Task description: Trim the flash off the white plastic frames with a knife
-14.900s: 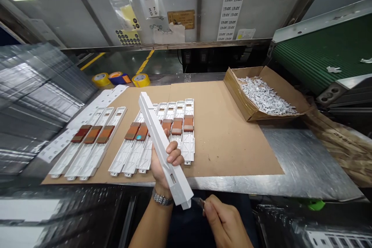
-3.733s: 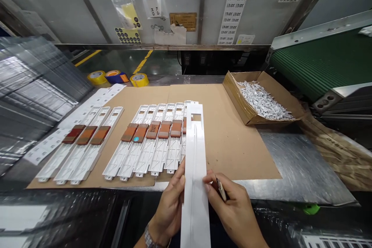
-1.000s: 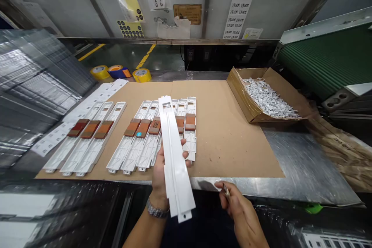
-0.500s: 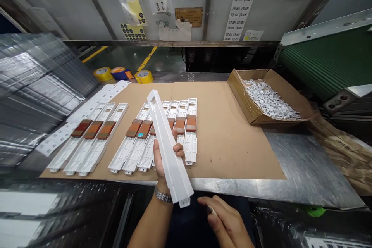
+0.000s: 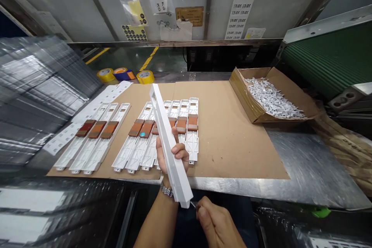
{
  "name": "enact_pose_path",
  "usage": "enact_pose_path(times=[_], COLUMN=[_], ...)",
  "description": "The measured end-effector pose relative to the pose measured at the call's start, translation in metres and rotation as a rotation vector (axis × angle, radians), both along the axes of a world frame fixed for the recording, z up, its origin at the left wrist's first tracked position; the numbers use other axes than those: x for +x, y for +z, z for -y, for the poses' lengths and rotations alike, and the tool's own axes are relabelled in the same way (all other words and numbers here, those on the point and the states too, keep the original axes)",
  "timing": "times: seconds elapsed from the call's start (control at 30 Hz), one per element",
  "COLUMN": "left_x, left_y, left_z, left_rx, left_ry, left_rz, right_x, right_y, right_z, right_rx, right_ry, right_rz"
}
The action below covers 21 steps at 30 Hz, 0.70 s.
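Note:
My left hand (image 5: 177,155) is wrapped round a long white plastic panel (image 5: 170,139), which slants up over the table with its smooth face and one side edge showing. At the panel's lower end, my right hand (image 5: 213,217) is closed on a small tool with a thin metal tip (image 5: 193,204). The tip is touching or very close to the panel's corner; most of the tool is hidden in the fingers. Behind the left hand lies a row of similar white panels (image 5: 192,143) with orange-brown blocks (image 5: 147,128) across them.
Three more panels (image 5: 100,143) with blocks lie to the left on the cardboard sheet (image 5: 232,143). A carton (image 5: 247,100) of small white parts (image 5: 273,97) stands at the right, near a green conveyor (image 5: 334,58). Tape rolls (image 5: 145,77) and label sheets (image 5: 101,100) sit at the back left.
My right hand has moved up and left, bringing the tool's tip to the panel's lower end. The left hand has turned the panel a little, so its side edge shows more.

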<state>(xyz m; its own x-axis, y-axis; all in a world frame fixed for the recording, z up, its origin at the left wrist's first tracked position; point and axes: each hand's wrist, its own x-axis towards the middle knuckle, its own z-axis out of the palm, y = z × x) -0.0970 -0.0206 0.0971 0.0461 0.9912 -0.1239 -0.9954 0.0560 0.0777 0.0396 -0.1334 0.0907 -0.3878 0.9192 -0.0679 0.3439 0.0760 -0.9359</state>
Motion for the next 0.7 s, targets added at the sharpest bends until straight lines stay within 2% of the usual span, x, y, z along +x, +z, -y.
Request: enact_pose_path(times=[0.47,0.7], left_x=[0.0043,0.0038], left_y=[0.0024,0.0020], left_z=[0.0059,0.0049], left_rx=[-0.006,0.024], left_ry=[-0.004,-0.013], left_rz=[-0.008,0.032], right_x=[-0.0055,-0.0041], right_y=[-0.0090,-0.0012], right_z=[0.0016,-0.0009], right_rx=[-0.020,-0.119], right_ry=[-0.020,0.012], right_rz=[-0.032,-0.038])
